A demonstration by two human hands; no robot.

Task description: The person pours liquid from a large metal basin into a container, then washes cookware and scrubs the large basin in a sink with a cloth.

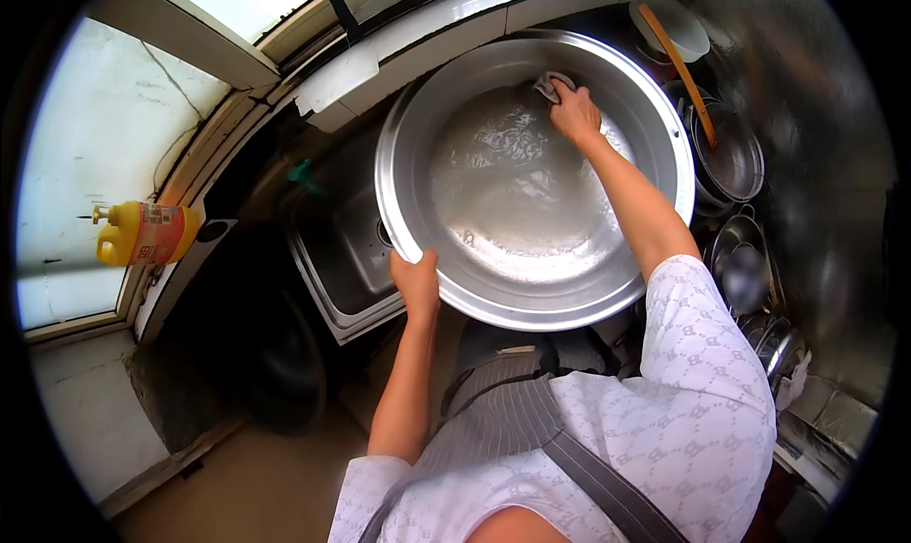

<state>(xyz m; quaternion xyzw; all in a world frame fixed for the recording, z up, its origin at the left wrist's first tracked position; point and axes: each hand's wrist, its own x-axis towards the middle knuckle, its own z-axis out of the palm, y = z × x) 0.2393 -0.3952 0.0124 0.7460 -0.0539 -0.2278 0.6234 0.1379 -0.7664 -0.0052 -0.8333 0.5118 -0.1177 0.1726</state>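
Observation:
A large round metal basin (655, 116) tilts toward me over the sink, with a shallow layer of water shining on its bottom. My left hand (416, 279) grips the basin's rim at the near left, thumb over the edge. Inside the basin, my right hand (575, 114) presses a crumpled greyish cloth (552, 86) against the far inner wall. The fingers of that hand are closed around the cloth and partly hidden by it.
Left of the basin is a metal sink (346, 258) with a green object (304, 175) at its back. A yellow pump bottle (147, 234) stands by the window. Pans (745, 258), a white bowl (678, 26) and a wooden stick (678, 64) crowd the right side.

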